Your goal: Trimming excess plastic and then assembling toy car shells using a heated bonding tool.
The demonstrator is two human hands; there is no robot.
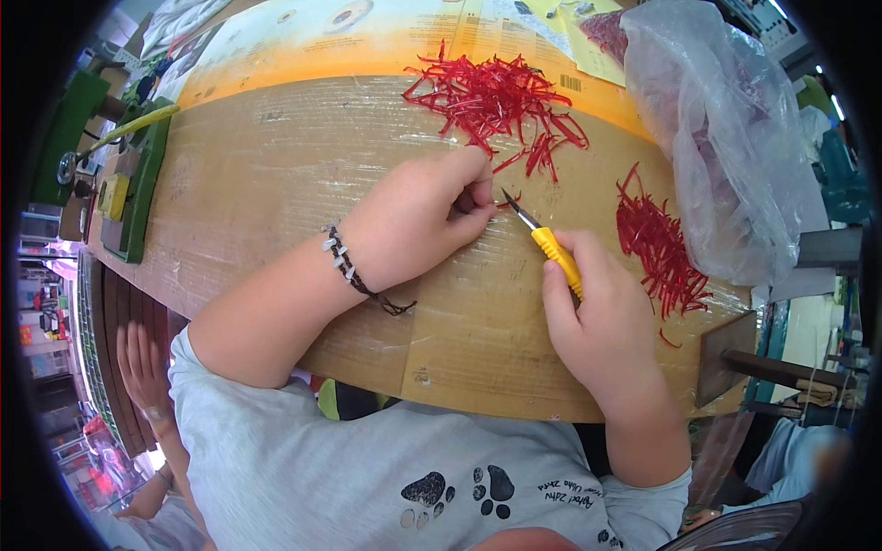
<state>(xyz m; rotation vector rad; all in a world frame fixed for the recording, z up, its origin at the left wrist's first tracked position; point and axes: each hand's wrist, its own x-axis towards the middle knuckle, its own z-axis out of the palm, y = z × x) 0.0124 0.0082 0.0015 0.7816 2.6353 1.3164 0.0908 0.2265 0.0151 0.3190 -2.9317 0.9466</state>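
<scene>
My right hand (602, 321) grips a craft knife (558, 257) with a yellow handle and a narrow dark blade. The blade points up and left, its tip close to a small red piece (508, 201). Beside that tip, my left hand (427, 202) is closed in a pinch, thumb and forefinger on the end of the small red piece. A loose heap of thin, shiny red pieces (487, 96) lies just beyond my left hand. Right of my right hand is a second pile of red pieces (657, 243), narrower and darker.
Cardboard under clear film covers the table (276, 165). A translucent plastic bag (707, 138) with reddish contents stands at the right. Green metal equipment (138, 193) sits at the left edge, a metal plate on a bar (726, 358) at the right. Another person's hand (142, 367) shows at left.
</scene>
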